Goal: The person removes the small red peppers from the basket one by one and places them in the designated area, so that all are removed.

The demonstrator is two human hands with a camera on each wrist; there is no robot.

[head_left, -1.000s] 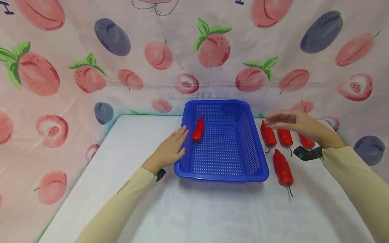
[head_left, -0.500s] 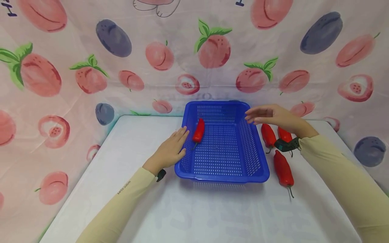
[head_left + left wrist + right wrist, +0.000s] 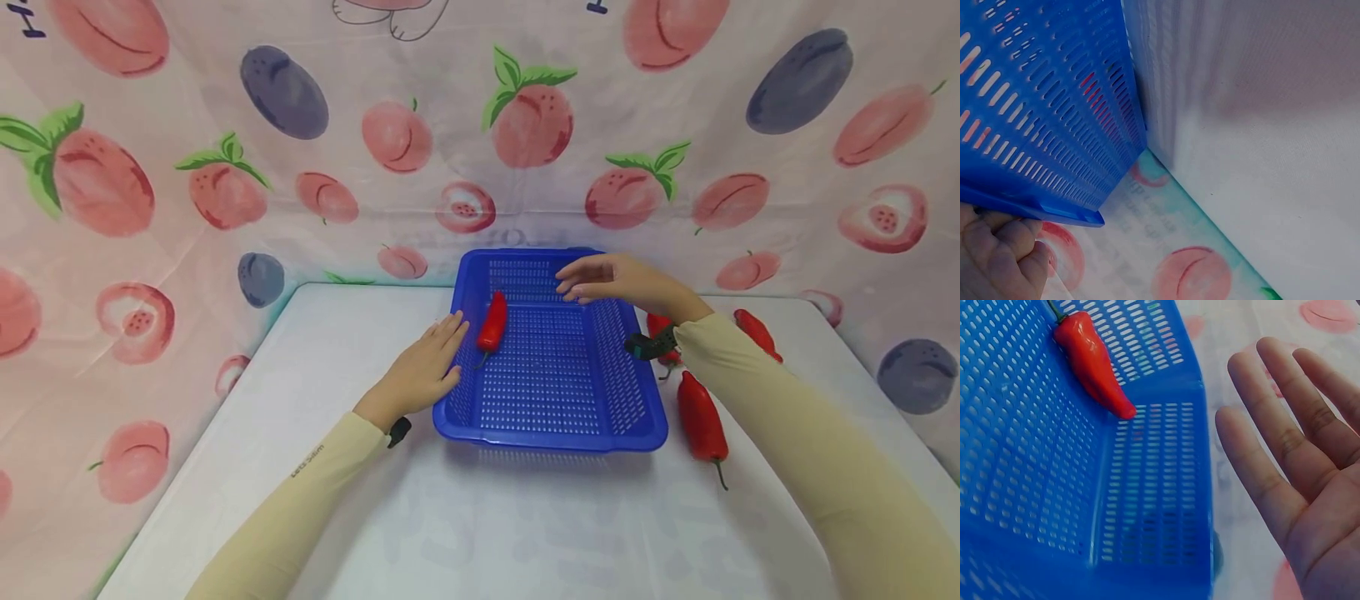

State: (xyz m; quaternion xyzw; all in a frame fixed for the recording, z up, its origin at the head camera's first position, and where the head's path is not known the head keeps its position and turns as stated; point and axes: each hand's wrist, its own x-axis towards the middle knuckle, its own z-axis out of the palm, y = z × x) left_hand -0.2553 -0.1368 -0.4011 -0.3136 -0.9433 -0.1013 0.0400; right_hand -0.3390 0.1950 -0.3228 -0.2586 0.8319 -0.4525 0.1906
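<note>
A blue plastic basket point(image 3: 551, 440) with slotted walls stands mid-table. Inside, along its left wall, lies one red pepper point(image 3: 492, 325) with a green stem, also visible in the right wrist view. My left hand point(image 3: 420, 367) rests on the basket's left rim with its fingers stretched; in the left wrist view its fingers point(image 3: 1019, 240) lie at the rim. My right hand point(image 3: 626, 279) hovers over the basket's far right corner, holding nothing. Its fingers are extended and apart in the right wrist view point(image 3: 1310, 425).
Right of the basket, a red pepper point(image 3: 701, 417) lies nearest the front. Another pepper point(image 3: 665, 354) is partly covered by the right wrist, and one more point(image 3: 757, 333) lies beyond the sleeve. A fruit-print cloth point(image 3: 532, 200) hangs behind the white table point(image 3: 360, 333).
My right hand has moved left, from above the peppers on the right to over the basket. The forearm now covers one pepper. My left hand has stayed on the rim.
</note>
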